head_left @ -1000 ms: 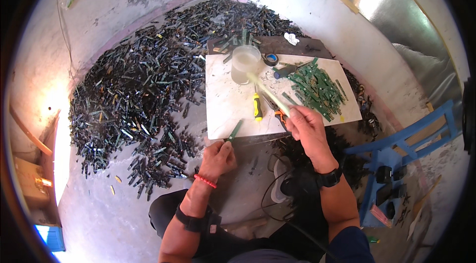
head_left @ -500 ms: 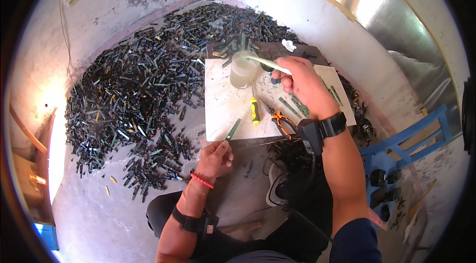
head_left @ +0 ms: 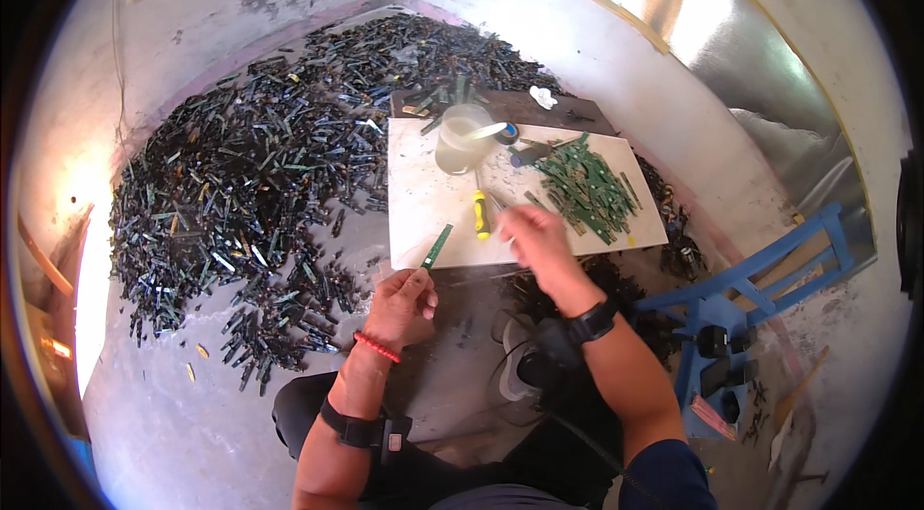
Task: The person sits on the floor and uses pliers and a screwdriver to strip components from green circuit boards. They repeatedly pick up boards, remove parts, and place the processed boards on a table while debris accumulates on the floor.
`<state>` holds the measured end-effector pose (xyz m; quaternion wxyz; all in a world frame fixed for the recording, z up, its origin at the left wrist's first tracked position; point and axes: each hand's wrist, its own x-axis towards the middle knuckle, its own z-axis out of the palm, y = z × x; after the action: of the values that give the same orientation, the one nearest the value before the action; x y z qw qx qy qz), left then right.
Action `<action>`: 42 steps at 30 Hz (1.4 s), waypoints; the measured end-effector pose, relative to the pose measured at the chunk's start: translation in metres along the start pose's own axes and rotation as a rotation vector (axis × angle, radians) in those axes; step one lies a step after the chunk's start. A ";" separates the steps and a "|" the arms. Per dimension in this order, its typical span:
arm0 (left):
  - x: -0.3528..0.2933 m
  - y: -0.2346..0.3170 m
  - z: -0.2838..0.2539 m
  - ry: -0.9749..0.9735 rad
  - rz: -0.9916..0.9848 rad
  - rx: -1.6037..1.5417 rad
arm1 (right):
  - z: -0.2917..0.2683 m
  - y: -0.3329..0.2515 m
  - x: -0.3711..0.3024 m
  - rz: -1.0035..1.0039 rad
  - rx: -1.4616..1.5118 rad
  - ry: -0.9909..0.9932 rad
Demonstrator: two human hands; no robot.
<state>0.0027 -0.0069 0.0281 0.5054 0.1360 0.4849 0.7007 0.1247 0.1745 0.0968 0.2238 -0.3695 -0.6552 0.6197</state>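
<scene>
1. Risk: green strip (head_left: 439,243) is pinched at its lower end only; a loose grip or a bump on the free end could twist it out.
2. Risk: pale stick (head_left: 484,132) leans out over the right rim of the translucent cup (head_left: 456,160); catching it with a sleeve or knuckle could tip the cup onto the bench (head_left: 414,207).
3. Risk: yellow screwdriver (head_left: 481,214) lies just beside my right hand (head_left: 539,239); a careless sweep could roll it.
4. Left hand (head_left: 399,306): thumb and fingers closed on the strip, which angles up over the near edge of the bench.
5. Right hand: blurred, fingers part-curled, low over the near edge. Can't tell if it's holding anything.
</scene>
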 end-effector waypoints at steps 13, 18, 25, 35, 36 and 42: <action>0.004 -0.017 0.028 -0.239 -0.044 0.328 | -0.010 0.029 -0.019 0.087 0.121 -0.130; 0.013 -0.028 0.039 -0.272 -0.088 0.375 | -0.034 0.035 -0.017 0.079 0.219 -0.048; 0.027 -0.035 0.061 -0.277 -0.108 0.346 | -0.153 0.046 0.011 -0.106 0.551 0.590; 0.032 -0.063 0.049 -0.151 -0.011 0.926 | -0.224 0.076 0.041 -0.028 0.824 0.679; 0.032 -0.067 0.045 -0.144 0.024 0.981 | -0.220 0.073 0.040 -0.021 0.799 0.704; 0.020 -0.063 0.039 -0.127 0.118 1.201 | -0.200 0.062 0.006 -0.081 0.698 0.686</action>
<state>0.0569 0.0320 -0.0098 0.3287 0.4657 0.7559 0.3220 0.2846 0.3059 0.0615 0.5612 -0.4297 -0.3108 0.6355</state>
